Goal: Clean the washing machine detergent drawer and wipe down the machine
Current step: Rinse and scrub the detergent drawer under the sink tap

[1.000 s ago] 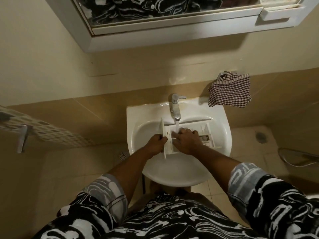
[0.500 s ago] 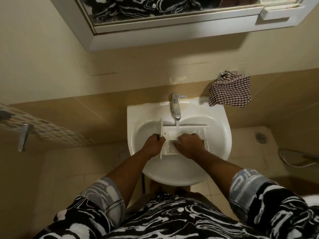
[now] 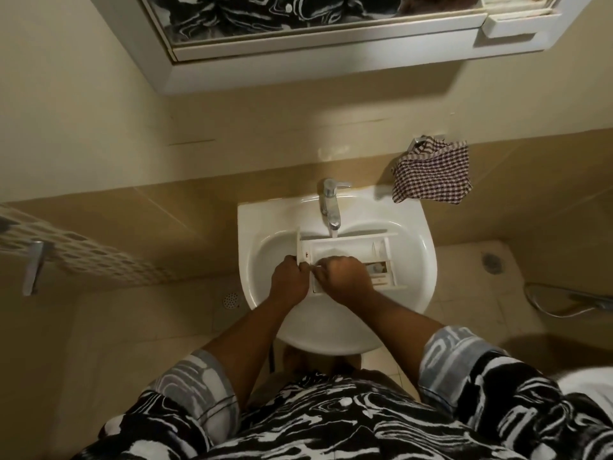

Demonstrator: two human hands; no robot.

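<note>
Both hands work inside the white washbasin [image 3: 335,333]. Left hand [image 3: 289,279] has its grip closed around the front panel end of the detergent drawer [image 3: 345,252], which lies flat across the basin bowl. Right hand [image 3: 345,277] is curled over the drawer's near compartments, fingers bent down onto the plastic; something thin and pale pokes out between the two hands, too small to name, so whether that grip holds anything cannot be told. Patterned black-and-white sleeves [image 3: 464,370] are pushed up the forearms nearest the camera.

Beyond the hands, the drawer's far compartment sits directly under the chrome tap [image 3: 330,202], which is mounted on the basin's back rim, and a thin stream of water falls from the spout into it. Right of the tap and a little past the basin edge, a checked cloth [image 3: 433,174] hangs on a wall hook. Farthest from the basin, above the tap, a white-framed mirror cabinet [image 3: 318,38] juts from the wall.
</note>
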